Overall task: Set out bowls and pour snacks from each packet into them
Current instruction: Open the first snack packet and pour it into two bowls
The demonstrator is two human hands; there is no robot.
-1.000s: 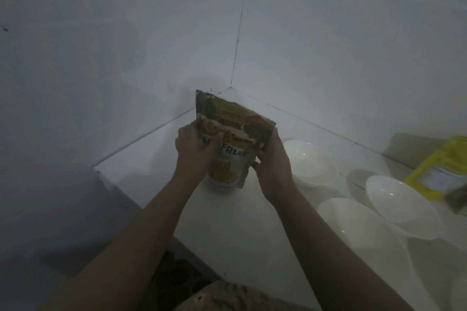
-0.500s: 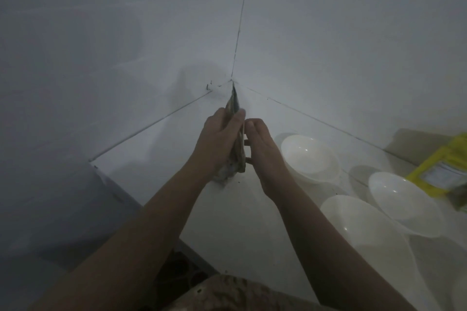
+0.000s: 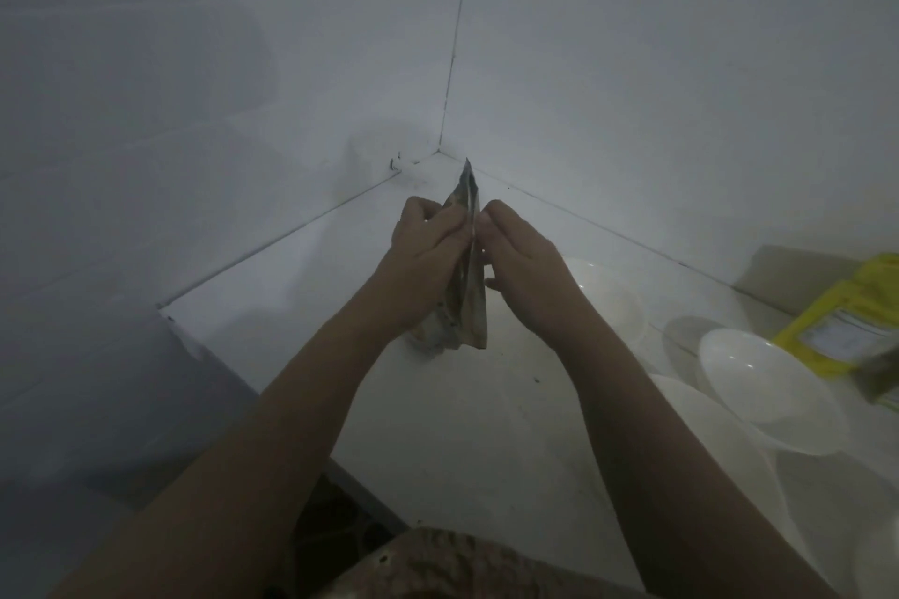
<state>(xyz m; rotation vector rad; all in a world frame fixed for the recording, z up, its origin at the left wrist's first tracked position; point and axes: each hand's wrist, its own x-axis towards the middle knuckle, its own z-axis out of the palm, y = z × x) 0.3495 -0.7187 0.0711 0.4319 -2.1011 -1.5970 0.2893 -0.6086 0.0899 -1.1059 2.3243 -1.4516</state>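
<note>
Since a second ago the snack packet [image 3: 468,268] has been turned from face-on to edge-on to the camera, and both hands have shifted up from its sides to its upper edge. The packet stands on its base on the white table [image 3: 438,404], near the corner where the two walls meet, its long axis upright and leaning slightly away, its top tip pointing up toward that corner. Only its thin edge and a sliver of printed side show.

The left hand [image 3: 428,253] has its grip pinched together on the left side of the packet's upper part; the right hand [image 3: 520,258] is pinched on the right side at the same height, fingertips of both hands nearly meeting across the edge. The lower fingers of the right hand stick out loosely beside the packet.

To the right, a white bowl [image 3: 613,302] sits just behind the right wrist. Further right lie a second bowl [image 3: 768,384] and a larger bowl [image 3: 720,452] overlapping it, and a yellow packet [image 3: 846,321] leans near the wall
</note>
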